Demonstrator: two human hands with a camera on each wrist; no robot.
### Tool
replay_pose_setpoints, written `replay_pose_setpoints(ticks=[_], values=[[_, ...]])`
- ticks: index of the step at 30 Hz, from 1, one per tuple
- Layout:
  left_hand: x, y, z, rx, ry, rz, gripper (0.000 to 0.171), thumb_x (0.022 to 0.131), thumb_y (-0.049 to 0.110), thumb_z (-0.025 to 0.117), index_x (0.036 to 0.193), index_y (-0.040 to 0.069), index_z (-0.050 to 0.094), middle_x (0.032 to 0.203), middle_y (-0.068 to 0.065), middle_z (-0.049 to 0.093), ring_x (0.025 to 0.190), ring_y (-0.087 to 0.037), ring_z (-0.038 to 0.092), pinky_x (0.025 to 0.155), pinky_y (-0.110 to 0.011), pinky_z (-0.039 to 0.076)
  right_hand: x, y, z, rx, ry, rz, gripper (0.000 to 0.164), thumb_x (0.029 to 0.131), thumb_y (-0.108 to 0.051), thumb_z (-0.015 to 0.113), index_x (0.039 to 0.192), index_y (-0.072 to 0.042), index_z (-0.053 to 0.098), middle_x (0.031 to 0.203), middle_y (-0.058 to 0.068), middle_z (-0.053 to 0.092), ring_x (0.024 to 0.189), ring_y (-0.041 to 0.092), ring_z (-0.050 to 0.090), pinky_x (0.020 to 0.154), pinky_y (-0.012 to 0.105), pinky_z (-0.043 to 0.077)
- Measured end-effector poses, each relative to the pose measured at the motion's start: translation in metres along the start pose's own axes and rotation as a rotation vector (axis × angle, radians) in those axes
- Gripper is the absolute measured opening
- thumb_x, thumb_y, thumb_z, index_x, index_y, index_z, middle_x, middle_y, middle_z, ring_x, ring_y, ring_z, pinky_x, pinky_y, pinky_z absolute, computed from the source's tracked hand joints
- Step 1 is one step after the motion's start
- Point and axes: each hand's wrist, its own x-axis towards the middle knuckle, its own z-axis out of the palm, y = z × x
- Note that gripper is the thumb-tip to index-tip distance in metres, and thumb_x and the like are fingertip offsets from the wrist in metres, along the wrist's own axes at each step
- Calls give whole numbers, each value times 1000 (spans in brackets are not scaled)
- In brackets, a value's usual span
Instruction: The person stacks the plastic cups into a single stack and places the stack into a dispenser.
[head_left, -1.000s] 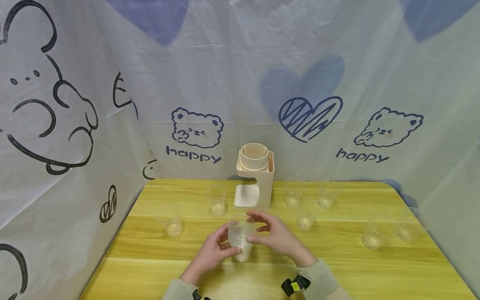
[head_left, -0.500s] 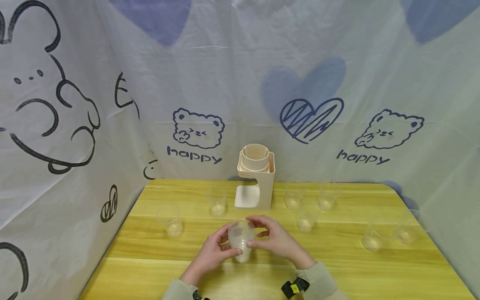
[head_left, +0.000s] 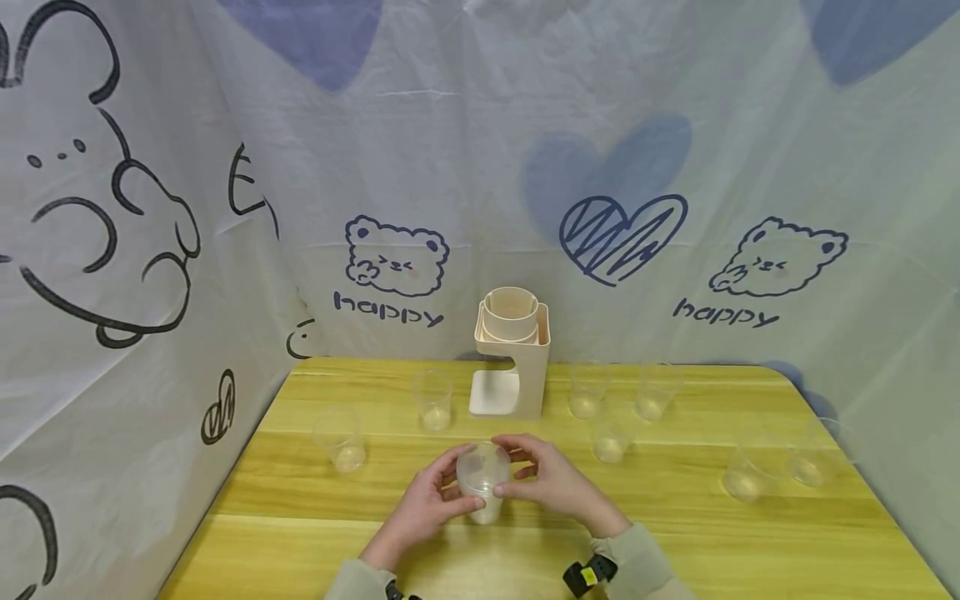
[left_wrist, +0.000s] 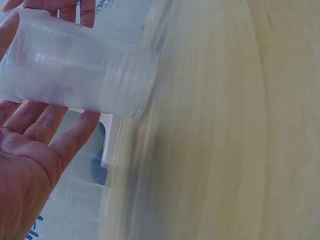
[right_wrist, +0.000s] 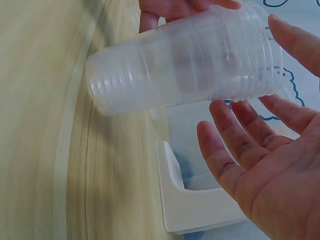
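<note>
A stack of several nested clear plastic cups (head_left: 484, 479) stands upright between the two hands, its ridged base on or just above the table. My left hand (head_left: 429, 497) holds the stack from the left, thumb in front and fingers around the far side. On the other side my right hand (head_left: 551, 479) holds it near the rims, thumb in front and index finger behind. In the right wrist view the stacked rims (right_wrist: 257, 50) lie between the right thumb and fingers. The left palm (left_wrist: 25, 165) faces the stack in the left wrist view.
A cream cup dispenser (head_left: 528, 367) with a round tube on top stands at the back of the wooden table (head_left: 300, 542). Single clear cups stand left of it (head_left: 435, 408), (head_left: 347, 450) and right of it, such as one cup (head_left: 611, 442) and another (head_left: 745, 477). Printed cloth hangs behind.
The upper cup has sunk down into the stack between my hands, so the rims now sit close together. Both hands stay almost in place; the right has lowered slightly.
</note>
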Motion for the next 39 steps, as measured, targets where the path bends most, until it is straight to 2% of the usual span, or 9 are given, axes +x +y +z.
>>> replay_pose_setpoints(ticks=[15, 20, 28, 32, 36, 39], values=[[0, 3, 0, -4, 10, -22, 71, 83, 5, 78, 144, 1, 42, 137, -22, 53, 122, -36, 53, 99, -38, 50, -2, 1, 4, -77, -10, 5, 60, 88, -15, 75, 138, 4, 48, 129, 16, 54, 114, 37, 54, 94, 52, 51], [-1, 3, 1, -6, 13, -15, 71, 83, 4, 77, 144, 0, 41, 136, -23, 53, 121, -36, 54, 99, -39, 50, -5, -1, 6, -63, -3, 14, 60, 90, -16, 74, 140, 2, 48, 129, 15, 54, 114, 36, 54, 96, 51, 50], [-1, 3, 1, 3, 7, -17, 71, 84, 5, 77, 144, 0, 41, 136, -22, 53, 121, -36, 54, 99, -39, 49, -10, -3, 6, -51, 6, 33, 67, 91, -18, 73, 145, 4, 40, 138, 20, 50, 117, 36, 55, 98, 53, 49], [-1, 3, 2, -3, 9, -15, 70, 83, 5, 77, 143, 0, 42, 136, -23, 53, 119, -37, 55, 97, -39, 51, -14, -4, 4, -101, 52, 16, 70, 89, -20, 75, 147, -1, 39, 136, 19, 51, 119, 36, 54, 103, 54, 44], [-1, 3, 3, -5, 19, -19, 69, 82, 4, 78, 142, 0, 43, 134, -24, 54, 116, -37, 57, 94, -39, 53, -18, -7, -2, -144, 151, 20, 78, 87, -20, 78, 150, -10, 34, 135, 13, 51, 123, 32, 53, 107, 53, 39], [-1, 3, 3, -6, 22, -23, 69, 82, 4, 78, 142, 0, 44, 133, -25, 54, 115, -38, 58, 93, -39, 54, -20, -10, -9, -168, 244, 22, 87, 84, -21, 81, 152, -12, 29, 138, 11, 51, 126, 30, 50, 111, 51, 36]])
